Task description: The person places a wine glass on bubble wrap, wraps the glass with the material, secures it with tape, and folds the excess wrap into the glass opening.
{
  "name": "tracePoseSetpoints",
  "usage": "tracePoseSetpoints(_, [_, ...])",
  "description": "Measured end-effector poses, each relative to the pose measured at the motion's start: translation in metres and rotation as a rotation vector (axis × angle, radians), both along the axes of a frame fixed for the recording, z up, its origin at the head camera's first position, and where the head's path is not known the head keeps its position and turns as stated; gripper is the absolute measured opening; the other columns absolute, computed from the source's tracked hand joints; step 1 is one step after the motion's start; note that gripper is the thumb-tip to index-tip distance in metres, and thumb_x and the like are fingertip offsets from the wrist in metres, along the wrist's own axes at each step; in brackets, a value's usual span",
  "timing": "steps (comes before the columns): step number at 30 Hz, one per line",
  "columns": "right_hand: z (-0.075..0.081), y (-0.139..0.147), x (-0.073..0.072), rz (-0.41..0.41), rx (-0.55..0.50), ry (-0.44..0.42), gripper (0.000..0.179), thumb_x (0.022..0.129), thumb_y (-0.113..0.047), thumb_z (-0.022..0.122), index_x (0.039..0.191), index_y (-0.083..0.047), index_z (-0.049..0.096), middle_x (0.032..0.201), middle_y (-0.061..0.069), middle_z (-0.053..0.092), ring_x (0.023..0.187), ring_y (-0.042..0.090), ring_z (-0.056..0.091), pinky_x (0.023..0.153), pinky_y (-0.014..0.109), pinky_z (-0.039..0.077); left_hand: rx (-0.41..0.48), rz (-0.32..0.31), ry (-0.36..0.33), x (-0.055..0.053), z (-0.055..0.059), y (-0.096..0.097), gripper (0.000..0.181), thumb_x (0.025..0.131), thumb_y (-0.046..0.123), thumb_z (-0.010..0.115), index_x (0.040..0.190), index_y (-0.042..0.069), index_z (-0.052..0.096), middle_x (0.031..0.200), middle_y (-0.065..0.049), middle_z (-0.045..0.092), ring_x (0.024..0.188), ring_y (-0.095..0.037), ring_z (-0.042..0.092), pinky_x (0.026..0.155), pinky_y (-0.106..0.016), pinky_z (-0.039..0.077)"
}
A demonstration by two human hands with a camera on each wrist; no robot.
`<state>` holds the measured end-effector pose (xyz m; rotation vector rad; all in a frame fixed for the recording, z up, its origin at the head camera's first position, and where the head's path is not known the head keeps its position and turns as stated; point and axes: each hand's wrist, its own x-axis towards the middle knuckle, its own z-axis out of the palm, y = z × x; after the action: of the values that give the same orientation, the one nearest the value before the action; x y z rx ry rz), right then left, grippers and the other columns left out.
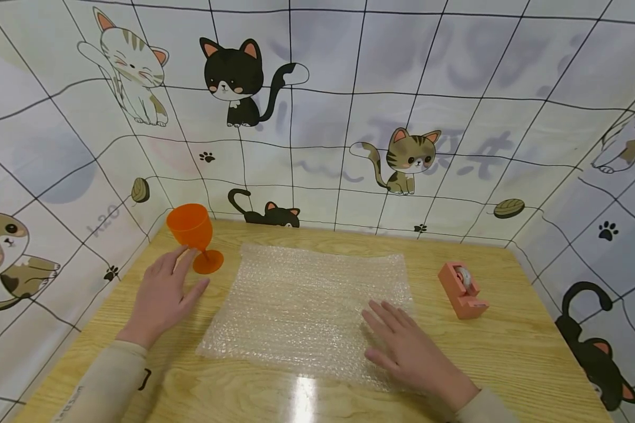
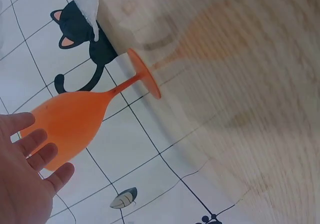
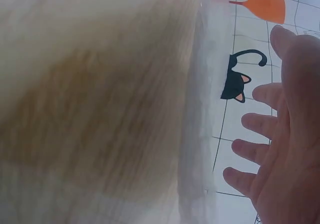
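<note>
An orange plastic goblet (image 1: 190,226) stands upright at the far left of the wooden table. My left hand (image 1: 164,291) reaches toward it with spread, relaxed fingers, which overlap the lower bowl in the head view. In the left wrist view the fingers are at the side of the goblet's bowl (image 2: 75,124), not curled round it. A sheet of clear bubble wrap (image 1: 307,305) lies flat across the middle of the table. Over its right front part is my right hand (image 1: 402,352), fingers loosely extended and holding nothing.
Right of the bubble wrap stands a pink tape dispenser (image 1: 461,291) with a roll of tape in it. A cat-printed cloth with a grid pattern (image 1: 323,117) hangs behind the table (image 1: 508,352) and along both sides.
</note>
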<state>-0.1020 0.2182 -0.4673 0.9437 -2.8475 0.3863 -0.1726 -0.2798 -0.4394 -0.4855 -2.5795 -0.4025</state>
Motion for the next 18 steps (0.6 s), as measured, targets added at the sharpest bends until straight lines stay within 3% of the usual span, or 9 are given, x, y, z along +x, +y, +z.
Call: tracePoseSetpoints(18, [-0.006,-0.010,0.011,0.028,0.017,0.048,0.069,0.100,-0.047,0.065,0.154,-0.008,0.048,0.159,0.016,0.045,0.142,0.042,0.046,0.113,0.058,0.042,0.095,0.092,-0.069,-0.006,0.008,-0.014,0.071,0.104,0.043,0.056,0.149,-0.010,0.042,0.147,-0.033,0.042,0.134,-0.053,0.036,0.108,-0.069,0.031])
